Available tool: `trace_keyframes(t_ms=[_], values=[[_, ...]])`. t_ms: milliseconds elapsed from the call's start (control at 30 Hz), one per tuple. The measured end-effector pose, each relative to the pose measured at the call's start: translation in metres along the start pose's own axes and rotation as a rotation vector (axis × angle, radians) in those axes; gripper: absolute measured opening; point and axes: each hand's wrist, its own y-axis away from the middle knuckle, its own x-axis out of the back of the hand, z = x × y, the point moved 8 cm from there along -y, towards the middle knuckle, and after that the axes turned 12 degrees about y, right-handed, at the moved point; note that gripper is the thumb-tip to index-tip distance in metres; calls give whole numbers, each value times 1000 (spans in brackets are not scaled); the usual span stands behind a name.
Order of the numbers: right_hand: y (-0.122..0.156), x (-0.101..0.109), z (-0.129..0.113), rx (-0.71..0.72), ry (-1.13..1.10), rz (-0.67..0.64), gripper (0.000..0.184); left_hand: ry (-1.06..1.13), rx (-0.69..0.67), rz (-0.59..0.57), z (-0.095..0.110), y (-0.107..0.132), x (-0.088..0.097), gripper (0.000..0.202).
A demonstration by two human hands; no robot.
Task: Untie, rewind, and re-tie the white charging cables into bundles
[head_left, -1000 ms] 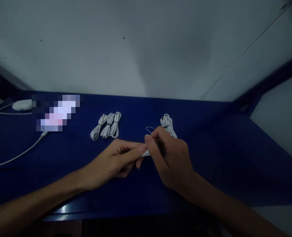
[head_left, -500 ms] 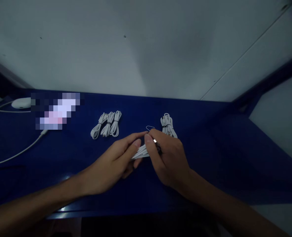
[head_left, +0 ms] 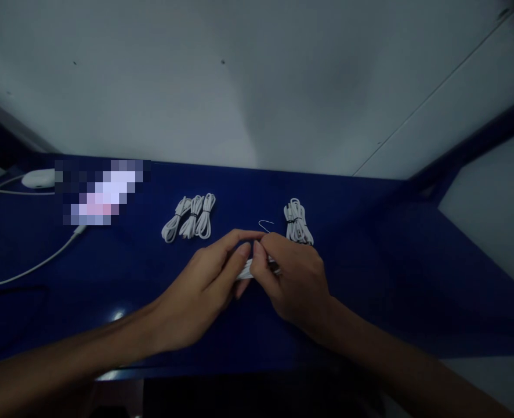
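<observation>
Between my two hands is a coiled white cable (head_left: 247, 270), mostly covered by fingers. My left hand (head_left: 205, 284) is closed around its left end, the thumb lying on top. From the other side my right hand (head_left: 298, 278) grips the coil, its thumb tip close to the left one. Just beyond my fingertips lies a thin bent white wire piece (head_left: 264, 224). Past my left hand, three bundled white cables (head_left: 192, 216) lie side by side, each bound by a dark tie. Behind my right hand sit more tied white cables (head_left: 297, 219), partly covered by it.
A blue tabletop (head_left: 370, 261) runs up to a pale wall panel (head_left: 161, 104). On the left, a blurred-out bright device (head_left: 104, 191) has a white cord (head_left: 52, 262) attached. Beside it lies a white rounded object (head_left: 38, 178). A blue frame bar (head_left: 470, 154) slants at the right.
My right thumb has shifted up and left, nearer to my left thumb, and covers more of the coiled cable. The bright spot by my right fingers no longer shows.
</observation>
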Motion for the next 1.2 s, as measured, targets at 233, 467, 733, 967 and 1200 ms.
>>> trace_keyframes(t_ms=[233,467,733,967,1200], values=[[-1,3,5,-54,-16,28,34,-184,25,-39,1,-1,3,58],[-3,3,-4,74,172,52,39,-278,-75,-59,7,-2,-1,54],[-1,2,-3,161,235,27,54,-123,14,-114,1,-4,-2,43],[-4,3,2,193,232,4,53,-97,30,-213,-4,-4,-8,47],[-10,12,1,254,294,70,45,133,144,-217,-7,-2,-12,44]])
